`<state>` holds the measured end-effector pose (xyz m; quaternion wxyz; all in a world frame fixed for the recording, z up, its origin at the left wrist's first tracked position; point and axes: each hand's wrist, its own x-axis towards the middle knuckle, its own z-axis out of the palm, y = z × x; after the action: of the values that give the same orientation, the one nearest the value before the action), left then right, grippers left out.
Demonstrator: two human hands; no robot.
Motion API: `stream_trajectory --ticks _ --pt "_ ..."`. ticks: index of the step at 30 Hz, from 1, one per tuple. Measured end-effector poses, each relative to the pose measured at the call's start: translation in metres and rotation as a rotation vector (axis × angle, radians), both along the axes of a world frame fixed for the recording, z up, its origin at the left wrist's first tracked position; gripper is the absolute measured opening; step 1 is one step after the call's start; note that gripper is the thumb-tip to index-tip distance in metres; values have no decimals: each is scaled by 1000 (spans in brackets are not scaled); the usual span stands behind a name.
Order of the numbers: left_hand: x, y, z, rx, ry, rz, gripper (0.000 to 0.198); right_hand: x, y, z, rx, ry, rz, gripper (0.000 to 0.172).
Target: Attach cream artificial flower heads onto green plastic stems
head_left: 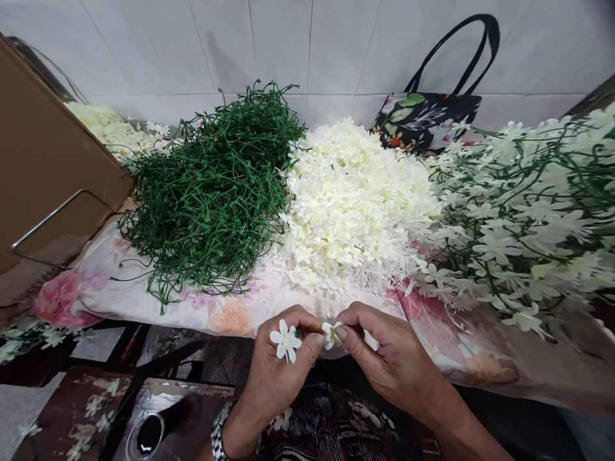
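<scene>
Nearby, green stems [216, 198] and white blossoms [358, 198] crowd the cloth [192, 312] beyond hands [384, 351] gripping small flowers [286, 342].

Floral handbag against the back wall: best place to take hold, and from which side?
Probably the black handles, near the top of their arch, coming from above and in front. They stand upright, well above the floral handbag, with open loops. The tiled wall blocks the rear, and white blossoms crowd its lower edge.
</scene>
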<state>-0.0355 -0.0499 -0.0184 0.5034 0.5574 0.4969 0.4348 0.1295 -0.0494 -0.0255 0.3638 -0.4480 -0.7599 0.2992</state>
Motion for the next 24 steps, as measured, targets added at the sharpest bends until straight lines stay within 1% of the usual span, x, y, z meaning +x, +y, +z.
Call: stream_trajectory --ticks 3,5,9,12,15,19,24 --pt "0 1 1 -40 22 31 13 -1 1 1 -7 -3 1 14" --pt "0 1 -1 -63 2 47 12 -2 1 2 -20 7 5 13" --pt "1 -1 -9 -126 -115 85 12 -5 2 3 -56 29 4 13" --pt "3 -2 -12 -171 -191 92 12 -6 3 1 -116 38 -21 15" --pt "5 -3 -13 -179 -214 81 13 -8 3 -2 -170 39 -49 17" --pt "3 -4 -18 -148 -260 35 15 -9 4 -2 -227 96 -31 21" --pt "0 -6 -24 -100 -324 -20 21 -8 3 0 -235 158 -1 21"
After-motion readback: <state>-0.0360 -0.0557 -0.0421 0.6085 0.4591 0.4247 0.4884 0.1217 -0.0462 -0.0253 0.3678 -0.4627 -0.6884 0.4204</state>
